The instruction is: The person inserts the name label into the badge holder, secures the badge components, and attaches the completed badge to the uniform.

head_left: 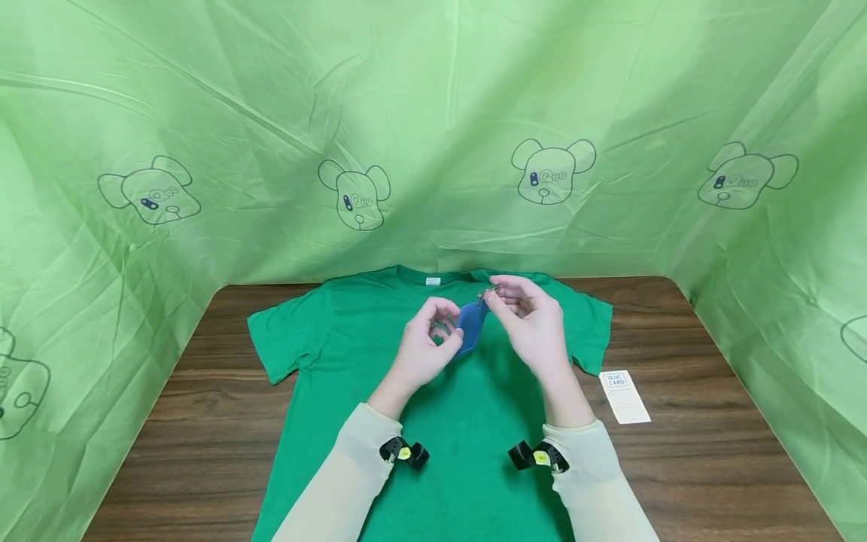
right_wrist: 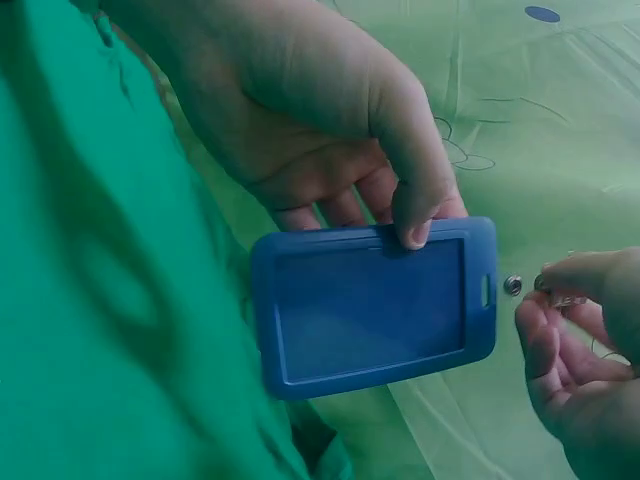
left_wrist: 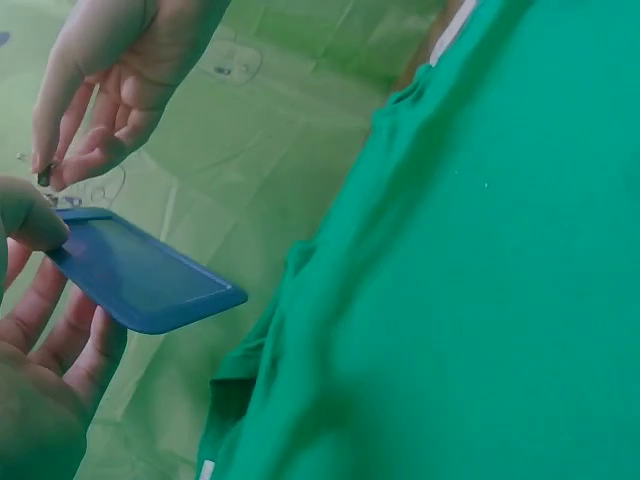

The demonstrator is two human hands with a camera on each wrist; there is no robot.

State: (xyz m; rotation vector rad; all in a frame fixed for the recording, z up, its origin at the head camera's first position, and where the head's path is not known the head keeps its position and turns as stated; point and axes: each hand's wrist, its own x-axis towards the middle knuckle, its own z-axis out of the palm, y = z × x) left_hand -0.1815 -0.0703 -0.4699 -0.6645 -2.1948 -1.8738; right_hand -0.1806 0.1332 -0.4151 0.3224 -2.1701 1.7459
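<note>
The left hand (head_left: 423,342) has its grip pinched on a blue card holder (head_left: 470,327), thumb across the face and fingers behind. That holder is raised over the middle of a green T-shirt (head_left: 420,421), with the left hand toward its 8 o'clock and the right hand (head_left: 535,324) at its 3 o'clock. The right hand's grip pinches a small metal clip (head_left: 486,291) at the holder's 1 o'clock end.

In the right wrist view, the holder's framed window (right_wrist: 370,310) shows plain blue; whether a clear sheet lies in it I cannot tell. Its narrow slot (right_wrist: 486,291) is at 3 o'clock, and a metal stud (right_wrist: 513,286) sits just beyond that end, visibly apart from it.

The shirt lies spread on a wood-grain table (head_left: 223,421), collar toward 12 o'clock. A white printed card (head_left: 625,399) marked "ID/IC CARD" lies at 4 o'clock from the holder, outside it, just beside a shirt sleeve. Green cloth (head_left: 433,113) rises behind at 12 o'clock, printed with animal-face outlines.
</note>
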